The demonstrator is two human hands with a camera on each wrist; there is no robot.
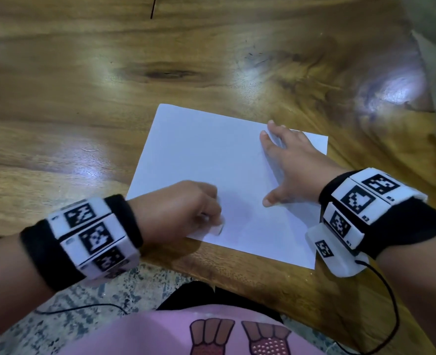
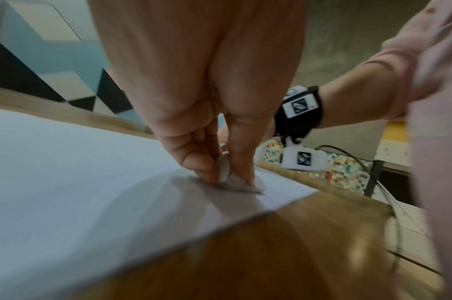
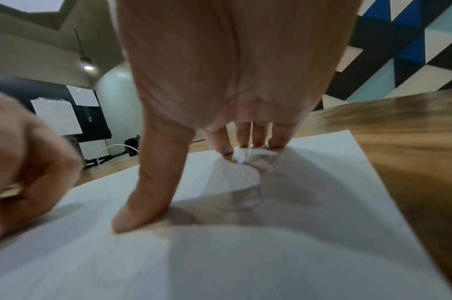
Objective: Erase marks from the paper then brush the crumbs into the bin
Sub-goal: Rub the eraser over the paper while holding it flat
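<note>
L hand (image 1: 183,211) pinches eraser (image 1: 218,228), pressed on paper (image 1: 211,160) nr its 7 o'clock corner. R hand (image 1: 288,162) lies flat, fingers spread, pinning the 3 o'clock side. Faint marks sit under R palm, toward 2 o'clock from eraser. Bin not in view.

Left hand (image 1: 183,208) curled, fingertips pinching — blurred, probably mid-stroke; right hand (image 1: 292,160) spread flat, fingers straight.

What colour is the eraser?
White, pinched in the left hand; the eraser shows best in the left wrist view.
</note>
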